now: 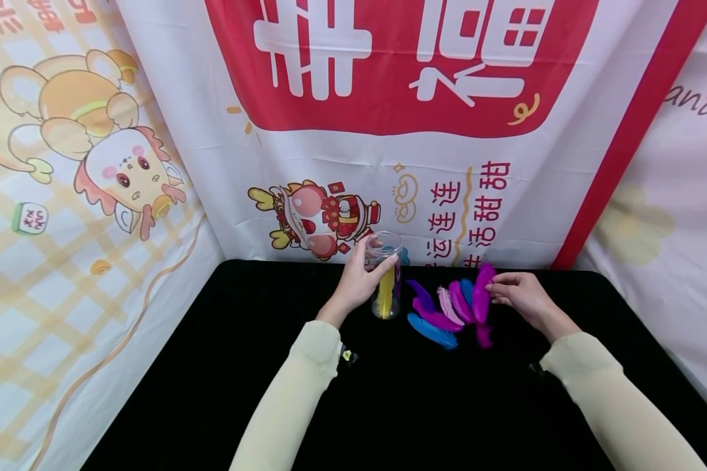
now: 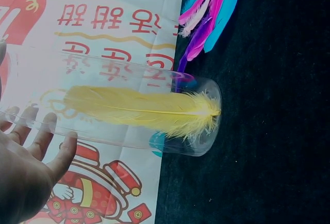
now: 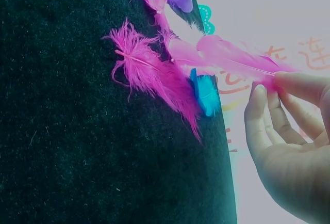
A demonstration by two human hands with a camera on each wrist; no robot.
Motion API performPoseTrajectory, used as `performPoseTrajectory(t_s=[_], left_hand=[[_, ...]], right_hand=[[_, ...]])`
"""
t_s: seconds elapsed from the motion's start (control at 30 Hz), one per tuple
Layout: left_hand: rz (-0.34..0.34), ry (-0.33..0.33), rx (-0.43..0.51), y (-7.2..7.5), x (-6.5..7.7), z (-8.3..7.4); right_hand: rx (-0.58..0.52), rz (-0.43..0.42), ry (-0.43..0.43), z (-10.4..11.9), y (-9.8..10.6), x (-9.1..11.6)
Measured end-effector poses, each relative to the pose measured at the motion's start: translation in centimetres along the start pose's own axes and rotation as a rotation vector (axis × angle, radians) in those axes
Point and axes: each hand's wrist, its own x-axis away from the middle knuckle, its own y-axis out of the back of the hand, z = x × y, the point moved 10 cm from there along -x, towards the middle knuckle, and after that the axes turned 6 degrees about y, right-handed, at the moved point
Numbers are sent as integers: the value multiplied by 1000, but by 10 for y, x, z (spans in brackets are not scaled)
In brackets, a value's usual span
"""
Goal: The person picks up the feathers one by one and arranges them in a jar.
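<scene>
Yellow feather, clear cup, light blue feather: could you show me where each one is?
Yellow feather (image 2: 139,106): left wrist view, middle of its vane.
Clear cup (image 2: 149,79): left wrist view, side wall.
Light blue feather (image 1: 433,331): head view, middle of its vane.

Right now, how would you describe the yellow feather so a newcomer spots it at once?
Near the far edge of the black table, the left hand grips a clear container. Inside is the yellow feather, set apart by its colour: the other feathers, outside, are pink, purple or blue.
</scene>
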Motion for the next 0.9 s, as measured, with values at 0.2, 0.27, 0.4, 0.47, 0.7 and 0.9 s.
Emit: performPoseTrajectory(t_s=[0.2, 0.27, 0.4, 0.47, 0.7, 0.9], left_hand=[[1, -9, 0, 0, 0, -1], [5, -13, 3, 0, 0, -1], [7, -13, 8, 0, 0, -1], [7, -12, 8, 0, -1, -1], [6, -15, 5, 0, -1, -2], [-2, -18, -4, 0, 0, -1]], right_hand=[[5, 7, -14, 0, 0, -1], [2, 5, -13, 1, 0, -1], [-9, 7, -4, 4, -2, -1], [-10, 11, 0, 6, -4, -2], [-22, 11, 13, 11, -7, -1], [-33, 21, 20, 13, -11, 0]])
